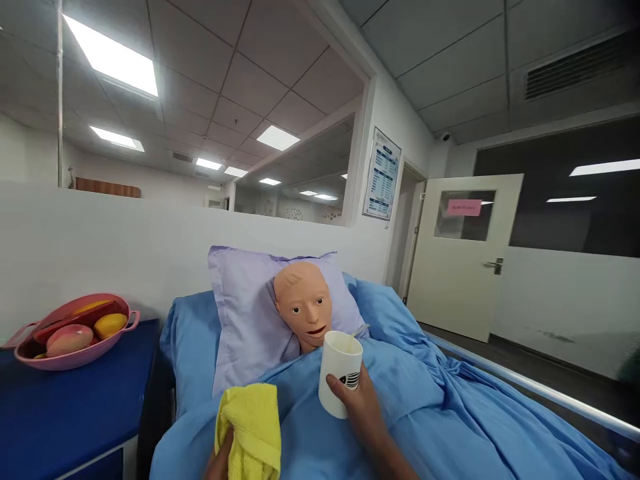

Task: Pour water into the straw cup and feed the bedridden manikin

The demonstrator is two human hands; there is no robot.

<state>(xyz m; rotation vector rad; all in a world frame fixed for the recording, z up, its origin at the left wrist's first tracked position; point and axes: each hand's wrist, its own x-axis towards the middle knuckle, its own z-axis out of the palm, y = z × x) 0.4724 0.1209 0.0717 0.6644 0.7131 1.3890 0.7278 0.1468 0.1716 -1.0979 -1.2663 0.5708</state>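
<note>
My right hand is wrapped round a white cup with a dark printed mark, held over the blue blanket. A thin pale straw sticks out of the cup's top. My left hand, partly hidden at the bottom edge, grips a folded yellow towel. Just beyond the cup lies a manikin head with its mouth slightly open, resting on a lilac pillow. The blanket covers the manikin below the head.
A pink basket of fruit stands on a blue-topped cabinet at the left. A bed rail runs along the right side. Behind the bed is a white wall with a window; a door stands ajar at the right.
</note>
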